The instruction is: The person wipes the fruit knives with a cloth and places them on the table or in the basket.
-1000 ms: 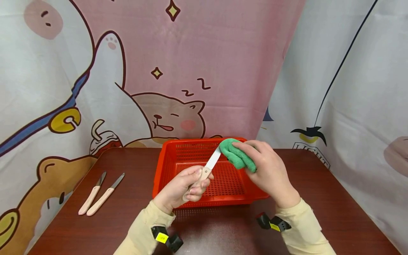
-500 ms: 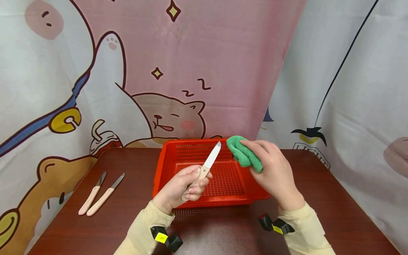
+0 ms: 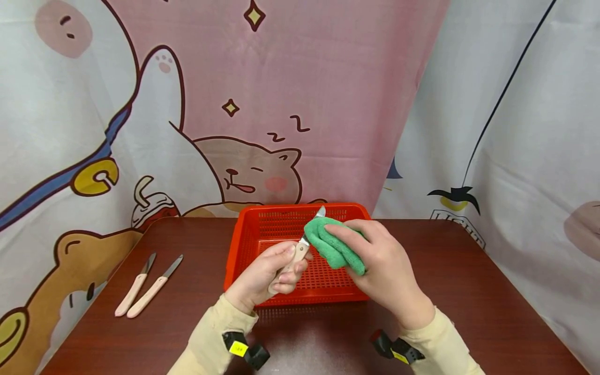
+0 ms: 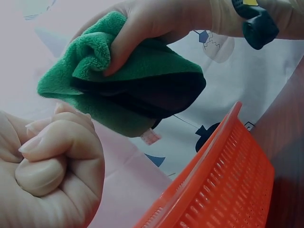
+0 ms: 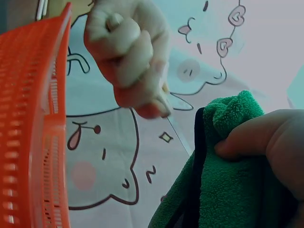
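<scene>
My left hand [image 3: 270, 272] grips a small knife by its pale wooden handle [image 3: 300, 253], blade pointing up and away to the right. In my right hand [image 3: 385, 260] is a folded green cloth [image 3: 334, 244], pinched between thumb and fingers. The cloth lies over most of the blade, so only the tip [image 3: 321, 211] and a sliver near the handle show in the head view. The left wrist view shows the curled left fingers [image 4: 61, 137] around the handle's end, with the cloth's dark-edged fold [image 4: 142, 90] above them.
A red plastic basket [image 3: 233, 250] stands on the brown table [image 3: 450, 281] behind and below both hands. Two more knives with pale handles [image 3: 147, 297] lie side by side on the left of the table. A printed curtain [image 3: 347, 104] hangs behind.
The cloth was at the blade's tip, then came away to the right. Now my right hand has brought it back left and down over the blade. My left hand has stayed nearly still.
</scene>
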Motion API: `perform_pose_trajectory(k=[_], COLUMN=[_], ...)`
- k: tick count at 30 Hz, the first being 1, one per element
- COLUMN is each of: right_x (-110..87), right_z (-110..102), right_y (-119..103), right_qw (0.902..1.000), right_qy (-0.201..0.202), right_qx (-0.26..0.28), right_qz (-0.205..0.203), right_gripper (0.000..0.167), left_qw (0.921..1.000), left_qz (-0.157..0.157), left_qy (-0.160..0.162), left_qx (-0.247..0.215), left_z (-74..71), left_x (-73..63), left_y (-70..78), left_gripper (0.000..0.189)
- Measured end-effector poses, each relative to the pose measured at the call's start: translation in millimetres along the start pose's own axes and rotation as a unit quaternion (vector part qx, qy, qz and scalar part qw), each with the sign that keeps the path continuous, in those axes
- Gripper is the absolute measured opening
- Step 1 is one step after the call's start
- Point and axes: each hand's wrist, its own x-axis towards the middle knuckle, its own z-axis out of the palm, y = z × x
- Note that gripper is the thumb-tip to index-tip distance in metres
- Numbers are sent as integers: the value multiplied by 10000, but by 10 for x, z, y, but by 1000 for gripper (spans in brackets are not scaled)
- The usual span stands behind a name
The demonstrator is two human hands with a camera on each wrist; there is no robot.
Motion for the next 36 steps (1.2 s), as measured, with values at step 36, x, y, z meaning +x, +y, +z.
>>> perform_pose_trajectory(k=[36], right_x=[7], right_z=[150], right_y=[88], right_qw=[9994], right_qy=[-131], right_qx=[-300], right_qz=[79], right_gripper=[71], left_qw=[9988], left_qz=[48], left_qy=[145], left_qx=[465], left_z=[35], left_x=[-1], left_y=[-49], left_gripper=[26])
